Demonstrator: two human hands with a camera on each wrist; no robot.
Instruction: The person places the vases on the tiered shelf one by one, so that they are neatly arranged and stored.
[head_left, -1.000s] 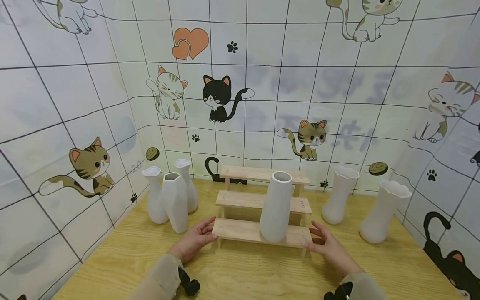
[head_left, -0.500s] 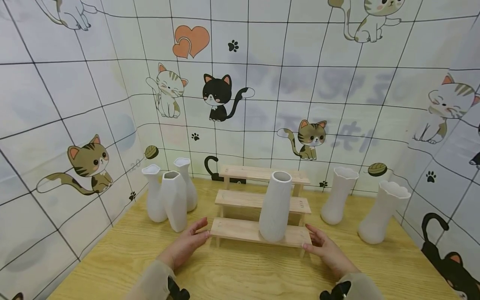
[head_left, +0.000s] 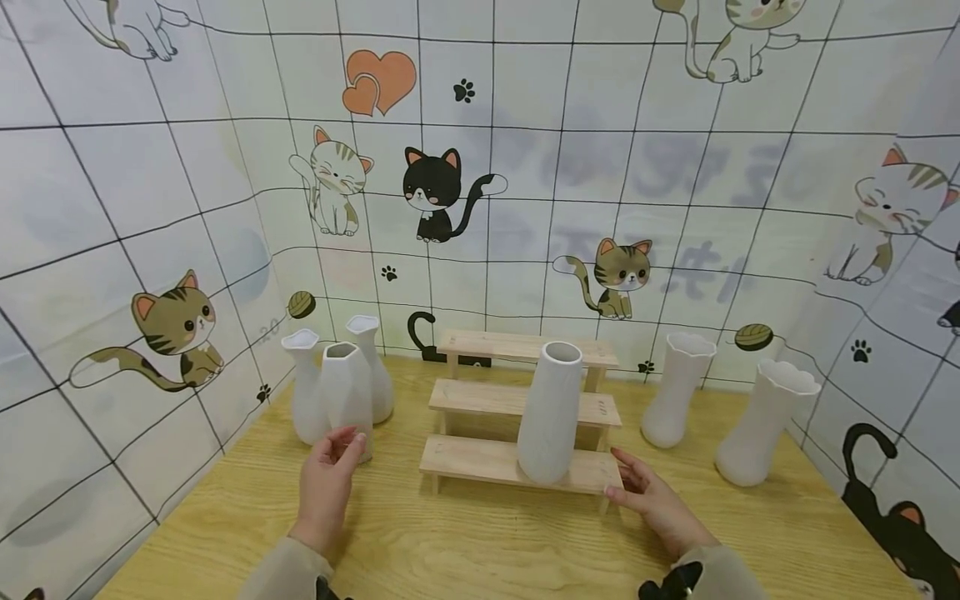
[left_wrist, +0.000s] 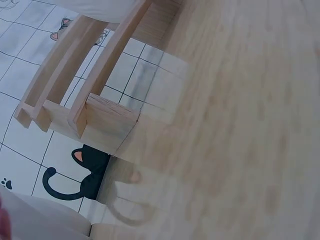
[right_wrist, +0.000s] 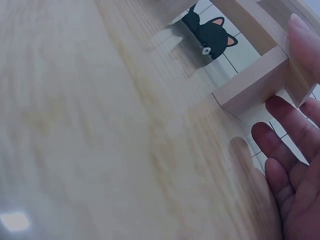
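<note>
My left hand (head_left: pixel 327 487) is beside the lower part of a white faceted vase (head_left: pixel 347 379), its loosely bent fingertips and thumb overlapping the vase in the head view. My right hand (head_left: pixel 649 502) is at the right end of the lowest step of a three-tier wooden stand (head_left: pixel 468 463). Its thumb (right_wrist: pixel 302 42) touches the board's end, while the other fingers extend loosely beside the end support. A tall white tapered vase (head_left: pixel 551 417) stands upright on that lowest step, right of its middle. In the left wrist view, a white vase (left_wrist: pixel 45 215) is close at the lower left.
Two narrow-necked white vases (head_left: pixel 305 400) stand behind the faceted one. On the right are two white vases with wavy rims, one farther back (head_left: pixel 675 396) and one nearer (head_left: pixel 761 429). A cat-patterned wall covering (head_left: pixel 517 283) encloses the wooden table (head_left: pixel 450 550).
My left hand has left the stand's left end and moved left to the faceted vase. My right hand has stayed at the stand's right end. The stand has shifted slightly left in view.
</note>
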